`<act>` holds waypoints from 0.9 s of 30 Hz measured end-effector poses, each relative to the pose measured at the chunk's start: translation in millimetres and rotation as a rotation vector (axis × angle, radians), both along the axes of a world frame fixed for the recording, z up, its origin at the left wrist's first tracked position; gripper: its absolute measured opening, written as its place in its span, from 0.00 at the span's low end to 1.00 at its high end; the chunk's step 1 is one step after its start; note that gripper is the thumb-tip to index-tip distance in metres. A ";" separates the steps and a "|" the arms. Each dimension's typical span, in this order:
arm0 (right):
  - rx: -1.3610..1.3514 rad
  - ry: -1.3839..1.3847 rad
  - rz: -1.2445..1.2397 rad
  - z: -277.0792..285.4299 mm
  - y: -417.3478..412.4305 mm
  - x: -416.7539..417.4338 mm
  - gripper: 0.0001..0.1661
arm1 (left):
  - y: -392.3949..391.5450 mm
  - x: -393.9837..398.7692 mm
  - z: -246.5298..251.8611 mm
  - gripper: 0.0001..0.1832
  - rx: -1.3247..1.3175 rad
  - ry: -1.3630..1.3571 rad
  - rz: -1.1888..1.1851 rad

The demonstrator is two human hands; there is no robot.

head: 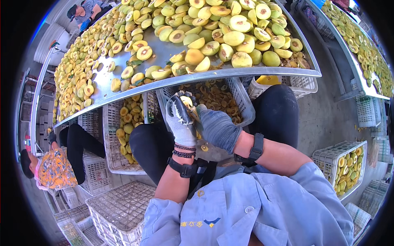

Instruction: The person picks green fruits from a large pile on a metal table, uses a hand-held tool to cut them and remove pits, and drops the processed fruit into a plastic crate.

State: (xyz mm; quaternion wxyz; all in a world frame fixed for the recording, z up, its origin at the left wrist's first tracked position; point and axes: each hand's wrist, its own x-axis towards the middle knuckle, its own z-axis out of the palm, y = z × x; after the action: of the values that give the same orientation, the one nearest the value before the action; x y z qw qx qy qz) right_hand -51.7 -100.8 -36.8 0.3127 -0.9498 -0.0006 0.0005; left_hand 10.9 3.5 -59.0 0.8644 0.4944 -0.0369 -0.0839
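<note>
In front of my lap, my left hand [181,115], in a white and black glove, holds a cut yellow fruit half [186,101]. Against that fruit is my right hand [215,126] in a grey knit glove, its fingers closed on a small tool, seemingly a knife [194,115], mostly hidden by the hands. Both hands are above a plastic crate [244,101] holding brown and yellow fruit scraps. Beyond them stands a metal table [184,78] heaped with halved yellow-green fruits, many with brown pits or hollows showing.
Left of my knees is a crate [110,147] of fruit halves; another crate [326,163] of halves stands at right. An upturned-looking crate [120,203] is at lower left. A person [58,166] sits at left, and another person [89,12] is beyond the table.
</note>
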 end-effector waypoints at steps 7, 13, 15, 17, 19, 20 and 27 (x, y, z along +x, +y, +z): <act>0.134 0.040 0.030 -12.6 -0.6 3.9 0.16 | -2.9 -1.9 -3.6 0.10 0.630 -0.349 0.227; 0.139 0.068 0.068 -18.5 -3.9 4.8 0.21 | -8.3 -0.7 -5.9 0.11 0.582 -0.384 0.191; 0.210 0.085 0.056 -19.8 -7.3 5.8 0.22 | -9.9 -2.0 -1.2 0.12 0.538 -0.342 0.131; 0.321 0.082 0.062 -23.5 -13.5 8.2 0.21 | -11.0 -0.3 -1.5 0.12 0.494 -0.299 0.075; 0.401 0.090 0.080 -27.3 -16.7 12.5 0.22 | -9.4 7.3 -8.8 0.14 0.261 -0.073 0.030; 0.481 0.100 0.100 -29.0 -17.1 13.3 0.22 | -3.9 11.0 -17.6 0.15 0.404 -0.141 0.070; 0.140 0.080 0.035 -20.3 -20.6 5.5 0.20 | 3.0 5.5 -8.1 0.17 0.899 -0.406 0.187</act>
State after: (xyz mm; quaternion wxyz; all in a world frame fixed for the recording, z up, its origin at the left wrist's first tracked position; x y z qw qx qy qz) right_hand -46.2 -121.4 -57.1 0.3782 -0.9247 -0.0047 0.0441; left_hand 16.4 6.4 -67.1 0.5448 0.8256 -0.1203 0.0842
